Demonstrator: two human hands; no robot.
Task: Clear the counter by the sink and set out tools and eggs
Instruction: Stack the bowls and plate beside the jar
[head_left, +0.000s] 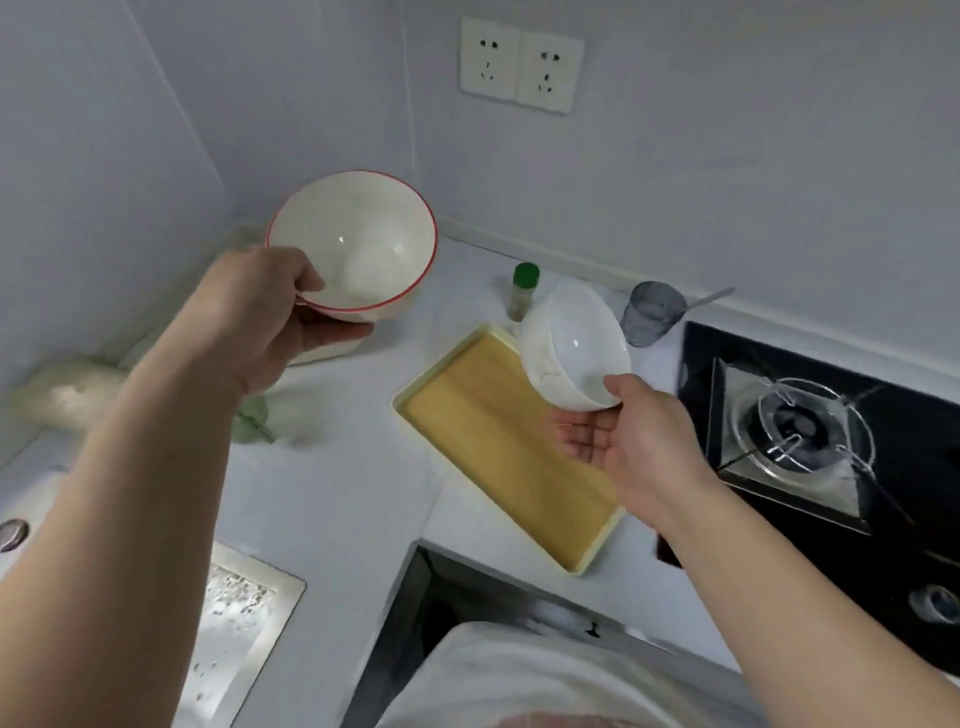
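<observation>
Red-rimmed bowl (358, 244) is up in the air at far left, off the counter (337, 493), over the back corner. We see the left hand (270, 317) gripping its near rim, thumb hooked inside, fingers curled under the base. Pale oval shape inside it; we cannot tell if that is an egg.

White bowl (574, 348) is also lifted, tilted with its mouth toward the camera, above the far end of the yellow tray (498, 441). Right hand (623, 431) is palm up, thumb pressed on the near rim, fingers fairly straight beneath the bowl and pinching it.

Tray lies flat on the counter, angled, between the sink (234, 623) at near left and the gas stove (805, 431) on the right. Green-capped bottle (523, 291) stands upright just beyond the tray. Grey tumbler (652, 312) sits right of it near the wall, a thin handle (711, 299) sticking out. We note a white cloth (67, 389) at far left, blurred.
</observation>
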